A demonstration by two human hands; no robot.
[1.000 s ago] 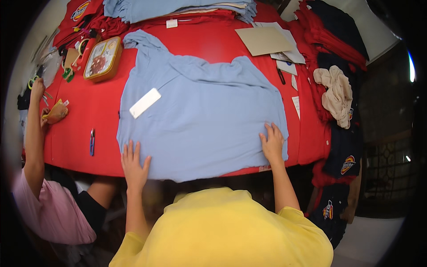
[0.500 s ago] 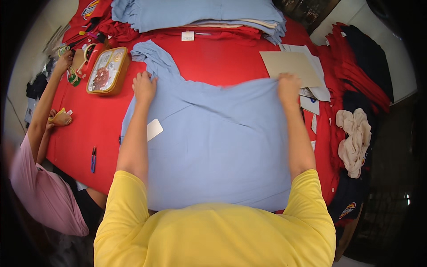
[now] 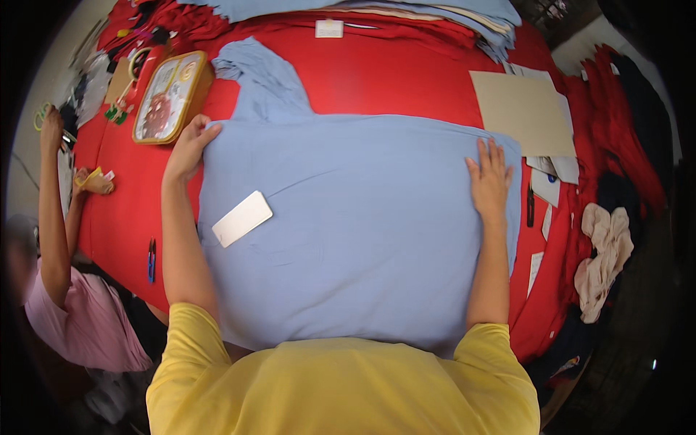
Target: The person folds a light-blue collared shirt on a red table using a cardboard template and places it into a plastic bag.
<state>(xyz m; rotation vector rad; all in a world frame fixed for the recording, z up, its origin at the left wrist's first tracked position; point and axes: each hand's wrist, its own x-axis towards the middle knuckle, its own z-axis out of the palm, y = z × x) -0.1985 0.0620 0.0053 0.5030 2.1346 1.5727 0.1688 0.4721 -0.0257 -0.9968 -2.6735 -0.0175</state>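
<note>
A light blue shirt (image 3: 362, 232) lies spread over the red-covered table in front of me, with one sleeve (image 3: 264, 76) stretching away at its far left. My left hand (image 3: 190, 148) is closed on the shirt's far left corner, thumb and fingers pinching the cloth. Toward the far right corner, my right hand (image 3: 491, 177) rests flat on the fabric with its fingers spread. A blank white hang tag (image 3: 243, 219) lies on the shirt's left part, nearer to my left forearm.
At the left are a yellow-rimmed container (image 3: 170, 98) and blue thread snips (image 3: 151, 261). Beyond them a co-worker in pink (image 3: 94, 319) holds scissors (image 3: 43, 116). Folded blue garments (image 3: 406, 9) lie at the back. Cardboard (image 3: 523, 112), papers and a beige cloth (image 3: 604, 254) are at right.
The shirt's far edge has straightened and lies flatter. My left hand has moved left with the corner; my right hand has come down flat, fingers opened. The co-worker's scissors hand moved left.
</note>
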